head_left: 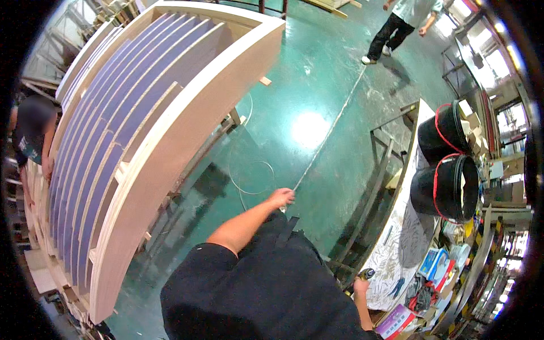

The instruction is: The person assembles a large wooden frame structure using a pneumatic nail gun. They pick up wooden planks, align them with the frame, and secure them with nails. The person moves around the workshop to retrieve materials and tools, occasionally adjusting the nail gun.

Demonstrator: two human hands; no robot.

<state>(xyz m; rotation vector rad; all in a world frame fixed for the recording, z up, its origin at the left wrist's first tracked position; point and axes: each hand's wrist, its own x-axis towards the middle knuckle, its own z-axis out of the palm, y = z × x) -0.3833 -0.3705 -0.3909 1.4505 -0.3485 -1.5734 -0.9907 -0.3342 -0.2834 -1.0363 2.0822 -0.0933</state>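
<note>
across the green floor [255, 139], a long pale line [330, 127] runs from just beside the left hand [281, 197] up toward the shoes of a person [401, 25] standing well apart at the upper right; watching from a distance, i cannot tell whether it is a cord, a strip or a mark on the floor. i see the left hand out in front of the dark clothing [266, 283] with its fingers curled, but i cannot tell whether they grip the near end of that line. off at the lower right i have the right hand [361, 286] closed around a small dark object [368, 273], whose kind i cannot make out, near the edge of the table [381, 271]. that table has a pale patterned cover and carries two black buckets [443, 190] with red handles, one beyond the other, with wooden blocks [475, 131] in the farther one. nearer to the right hand i make out a dark-blue-handled tool [398, 287], a blue package [433, 263] and a purple and red box [395, 321]. to the left of the hands i see a large curved wooden frame [187, 113] with purple-grey slats [122, 127] running along inside it, raised above the floor. a co-worker [35, 133] is at its far left side, arms lowered beside it. between the frame and the pale line, a thin pale hose or cable [272, 170] lies in a loose loop on the floor.
</note>
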